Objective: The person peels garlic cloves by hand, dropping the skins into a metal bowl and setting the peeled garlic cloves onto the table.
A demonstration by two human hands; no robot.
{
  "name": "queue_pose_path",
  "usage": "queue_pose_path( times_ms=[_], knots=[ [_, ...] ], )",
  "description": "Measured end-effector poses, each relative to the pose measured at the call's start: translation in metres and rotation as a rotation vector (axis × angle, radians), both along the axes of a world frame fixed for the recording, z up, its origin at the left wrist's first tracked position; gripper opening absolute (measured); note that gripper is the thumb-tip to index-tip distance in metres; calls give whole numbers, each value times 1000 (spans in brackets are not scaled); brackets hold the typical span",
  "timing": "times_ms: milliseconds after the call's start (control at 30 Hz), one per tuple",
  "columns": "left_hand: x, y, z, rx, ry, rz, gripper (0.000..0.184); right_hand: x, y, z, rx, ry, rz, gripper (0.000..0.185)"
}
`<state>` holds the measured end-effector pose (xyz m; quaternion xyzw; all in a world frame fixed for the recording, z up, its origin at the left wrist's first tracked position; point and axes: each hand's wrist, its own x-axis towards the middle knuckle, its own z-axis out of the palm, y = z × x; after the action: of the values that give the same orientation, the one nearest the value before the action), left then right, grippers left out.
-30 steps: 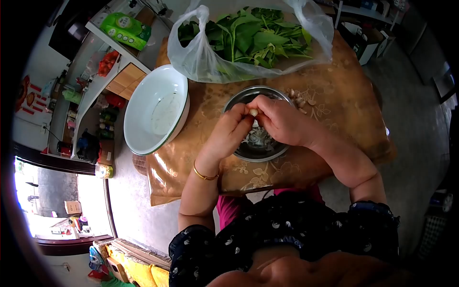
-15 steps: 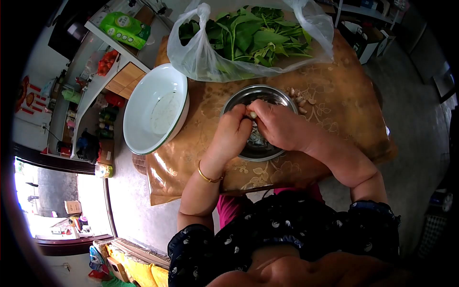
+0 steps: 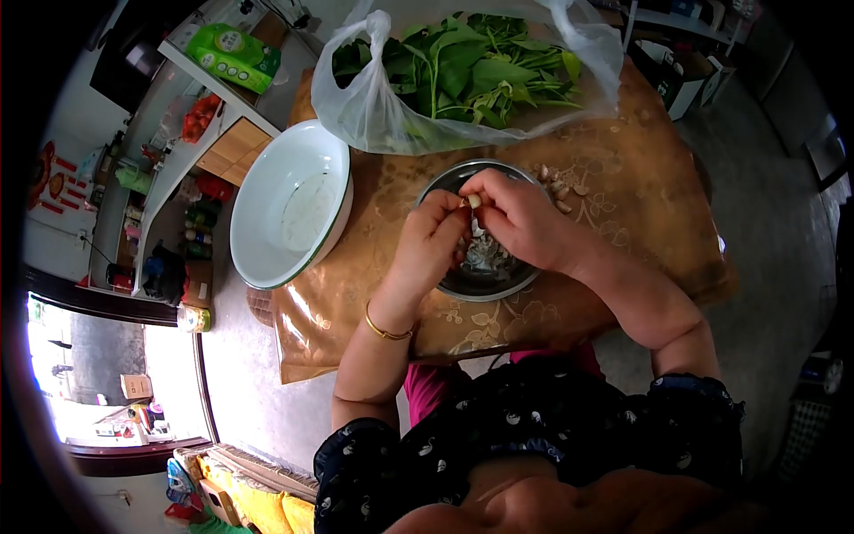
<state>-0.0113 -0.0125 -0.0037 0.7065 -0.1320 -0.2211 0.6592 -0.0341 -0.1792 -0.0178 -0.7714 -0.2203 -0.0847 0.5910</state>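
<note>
Over a steel bowl [image 3: 491, 292], both hands meet at a pale garlic clove [image 3: 474, 202]. My right hand [image 3: 520, 218] pinches the clove between thumb and forefinger. From the other side, my left hand [image 3: 429, 238], below a gold bangle, has its fingertips closed at the clove's edge; a bit of brownish skin seems to be there. Papery garlic peelings [image 3: 485, 256] lie in the bowl, partly hidden by the hands. Several unpeeled garlic cloves [image 3: 560, 182] are scattered on the table just beyond the bowl's right rim.
A white enamel basin [image 3: 245, 209] stands at the left edge of the table [image 3: 374, 209], which has a brown patterned cover. Along the far side lies a clear plastic bag [image 3: 356, 107] full of green leaves [image 3: 458, 71]. Shelves with a green packet [image 3: 233, 58] are further left.
My fingers have drawn slightly apart, so more of the clove shows between them. The right fingers have lifted a little, and more peelings in the bowl are visible.
</note>
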Motion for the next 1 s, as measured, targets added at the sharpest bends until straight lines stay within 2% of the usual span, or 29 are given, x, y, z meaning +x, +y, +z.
queue_pose_path(
  times_ms=[67,167,367,467,667,767,867,967,1000],
  knots=[
    [0,1,1,-35,28,29,13,6,-3,-4,155,192,52,20],
    [1,3,1,-111,-7,39,12,6,-10,6,699,718,226,21],
    [-1,5,0,-229,-180,6,10,9,-10,0,975,858,327,20],
    [0,0,-4,-200,-459,56,7,8,-8,-1,996,877,318,20],
    [0,-3,5,82,-854,27,8,4,-5,2,1067,934,276,20],
    [3,-5,-3,55,-928,22,11,3,-3,0,1103,935,217,19],
    [-6,-3,-2,-93,-513,118,14,4,-9,10,1134,931,257,17],
    [2,3,-1,-269,-133,74,12,16,-43,17,670,718,167,14],
    [5,5,-2,-333,-17,50,12,16,-50,23,422,655,69,13]
  ],
)
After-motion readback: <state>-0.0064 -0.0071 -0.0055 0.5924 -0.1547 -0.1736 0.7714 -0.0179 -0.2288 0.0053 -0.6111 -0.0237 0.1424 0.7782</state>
